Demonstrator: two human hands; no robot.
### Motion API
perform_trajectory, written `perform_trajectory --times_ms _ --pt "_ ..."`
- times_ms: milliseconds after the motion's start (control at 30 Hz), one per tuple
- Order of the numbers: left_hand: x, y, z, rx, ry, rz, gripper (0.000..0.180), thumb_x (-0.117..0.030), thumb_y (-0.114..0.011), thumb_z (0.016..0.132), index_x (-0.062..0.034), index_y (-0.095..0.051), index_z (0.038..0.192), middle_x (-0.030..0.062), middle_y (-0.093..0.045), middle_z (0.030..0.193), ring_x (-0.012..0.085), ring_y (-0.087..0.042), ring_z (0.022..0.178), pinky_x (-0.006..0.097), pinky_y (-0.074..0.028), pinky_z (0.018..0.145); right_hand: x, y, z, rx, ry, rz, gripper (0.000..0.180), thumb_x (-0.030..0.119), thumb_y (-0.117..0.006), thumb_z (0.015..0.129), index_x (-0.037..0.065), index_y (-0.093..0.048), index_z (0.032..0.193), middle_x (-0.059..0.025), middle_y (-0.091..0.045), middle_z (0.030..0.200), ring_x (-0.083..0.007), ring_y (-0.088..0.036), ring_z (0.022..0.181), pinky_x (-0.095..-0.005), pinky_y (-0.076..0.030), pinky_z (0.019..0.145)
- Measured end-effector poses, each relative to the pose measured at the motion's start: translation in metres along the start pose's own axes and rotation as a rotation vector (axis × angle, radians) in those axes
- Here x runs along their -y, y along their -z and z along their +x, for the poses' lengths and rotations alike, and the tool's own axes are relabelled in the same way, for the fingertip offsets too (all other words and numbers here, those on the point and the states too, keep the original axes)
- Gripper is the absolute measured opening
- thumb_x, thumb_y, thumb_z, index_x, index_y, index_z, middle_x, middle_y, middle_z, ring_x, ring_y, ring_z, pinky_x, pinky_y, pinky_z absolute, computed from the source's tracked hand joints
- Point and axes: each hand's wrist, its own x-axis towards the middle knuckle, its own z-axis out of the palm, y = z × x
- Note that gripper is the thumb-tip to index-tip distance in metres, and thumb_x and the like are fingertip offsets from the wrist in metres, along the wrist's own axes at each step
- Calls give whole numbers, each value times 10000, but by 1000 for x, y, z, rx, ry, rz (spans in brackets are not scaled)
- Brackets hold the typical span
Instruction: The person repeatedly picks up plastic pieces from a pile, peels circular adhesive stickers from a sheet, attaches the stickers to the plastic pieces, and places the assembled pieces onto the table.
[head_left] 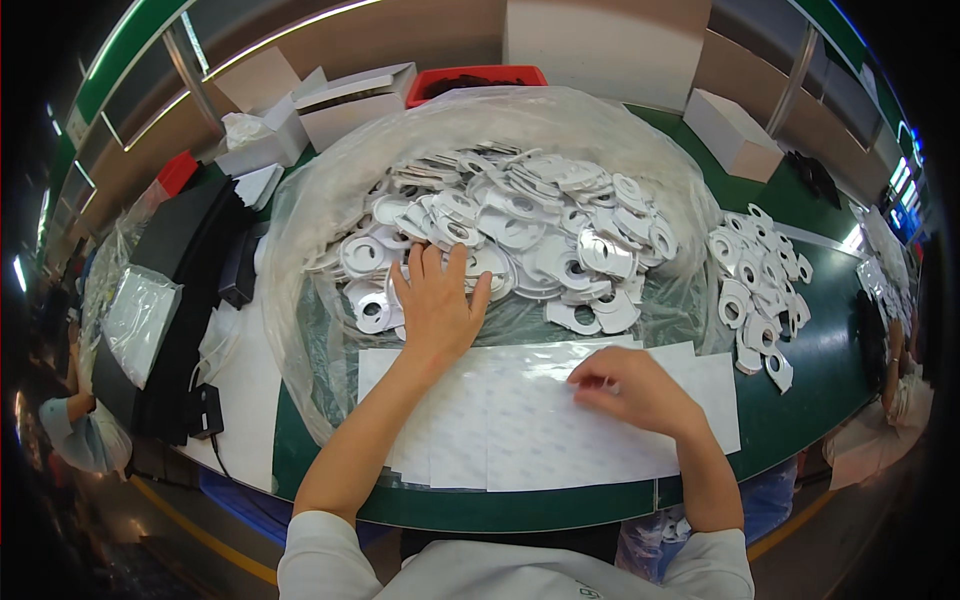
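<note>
A heap of flat white ring-shaped plastic parts (520, 225) lies on a clear plastic bag (310, 215) in the middle of the green table. My left hand (438, 305) is open, palm down, its spread fingertips touching the near edge of the heap. My right hand (640, 388) hovers over or rests on overlapping white sheets (540, 440) at the table's front; I cannot tell which. Its fingers are curled with thumb and forefinger close together. Whatever they may hold is hidden.
A second group of white ring parts (755, 280) lies to the right. Behind the bag stand a red bin (475, 80) and white boxes (355, 105). A long white box (732, 135) is at back right. Black casings (185, 270) line the left. Other people work at both sides.
</note>
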Motion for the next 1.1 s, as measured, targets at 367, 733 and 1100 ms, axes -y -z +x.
perform_trajectory --times_ms 367,733,1100 --pt "14 49 37 140 210 -504 378 -49 -672 750 -35 -583 1117 143 -656 822 248 -611 625 351 -483 606 3 -20 -13 23 198 -345 147 138 -667 777 45 -647 889 -85 -618 869 -278 -573 890 -382 -481 761" --pt "61 74 39 239 205 -156 321 9 -571 796 -13 -596 1115 160 -670 826 284 -652 754 349 -495 728 23 -43 -29 280 154 -308 213 153 -696 758 27 -588 891 -111 -578 920 -290 -545 932 -382 -489 749" --pt "-40 31 -5 998 874 -2041 448 -355 -375 980 -28 -491 1264 122 -563 1188 180 -599 827 177 -424 479 16 -44 -24 327 165 -259 150 123 -687 760 34 -587 828 -103 -565 904 -291 -534 917 -390 -481 739"
